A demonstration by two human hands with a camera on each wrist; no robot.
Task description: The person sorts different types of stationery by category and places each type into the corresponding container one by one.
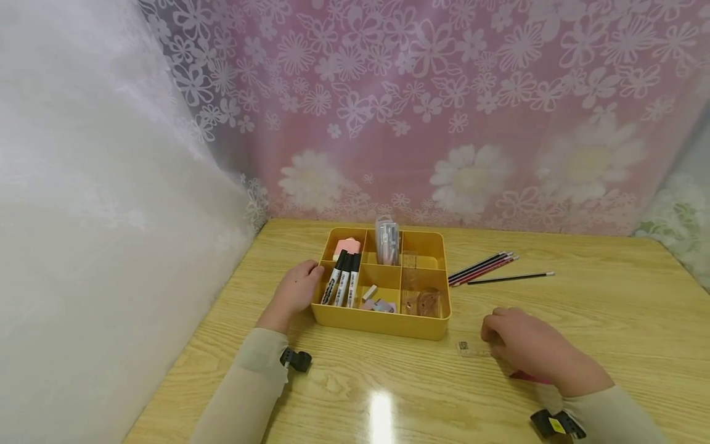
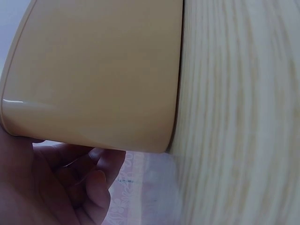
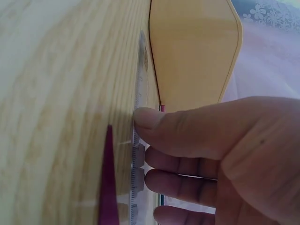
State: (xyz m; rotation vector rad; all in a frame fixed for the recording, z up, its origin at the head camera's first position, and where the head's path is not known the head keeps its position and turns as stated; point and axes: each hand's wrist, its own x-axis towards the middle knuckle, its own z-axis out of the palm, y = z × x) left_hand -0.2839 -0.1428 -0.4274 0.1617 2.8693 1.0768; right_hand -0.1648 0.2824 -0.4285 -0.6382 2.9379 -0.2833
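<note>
A yellow divided storage box [image 1: 383, 322] sits on the table. My left hand [image 1: 299, 287] holds its left side, thumb at the rim; in the left wrist view that hand's bent fingers [image 2: 96, 187] show at the edge of the box wall [image 2: 93, 75]. Right of the box, my right hand [image 1: 524, 342] pinches a clear ruler [image 1: 468, 349] lying at the tabletop. The right wrist view shows the thumb [image 3: 150, 118] on the ruler's marked edge, fingertips bent against it. A thin magenta piece [image 1: 529, 377] lies partly hidden beneath this hand.
Inside the box are black-capped markers [image 1: 344, 280], a pink item [image 1: 346, 247], a clear case of tools [image 1: 387, 240], small erasers [image 1: 379, 306], and clear brownish pieces [image 1: 424, 302]. Several pencils [image 1: 485, 268] lie right of the box. A floral curtain [image 1: 444, 123] hangs behind.
</note>
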